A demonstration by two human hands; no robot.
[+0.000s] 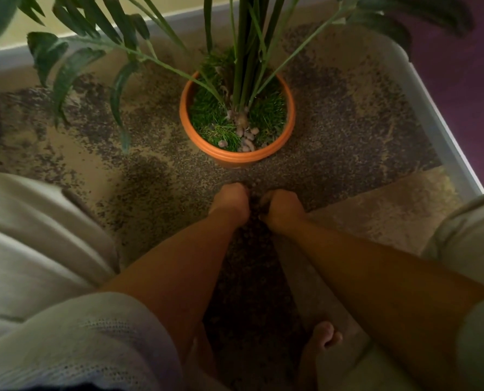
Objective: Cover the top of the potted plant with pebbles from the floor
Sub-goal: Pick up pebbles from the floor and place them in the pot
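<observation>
We look down on a tan floor (156, 176) strewn with wide dark patches of small pebbles (334, 131), thickest in front of us and around the pot. A pale skirting board (444, 131) runs along the right edge, with a purple surface beyond it. Our knees, in light fabric, frame the view at the left (37, 235) and the right (472, 230).

The plant (243, 52) rises from the middle, its long green stems and drooping leaves spreading towards the upper corners. It stands in a round orange pot (204, 142) set on the floor just ahead of our hands. Green grass-like cover (207, 114) fills most of the pot's top, and only a small cluster of paler pebbles (246, 136) lies at the base of the stems and down to the near rim.

Our bare forearms reach forward, side by side. The left hand (231, 200) and the right hand (281, 207) rest on the floor close together, both curled into loose fists, with dark pebbles in the narrow gap between them. We cannot tell whether either fist encloses any.

A bare foot (324, 338) shows low down between the arms.
</observation>
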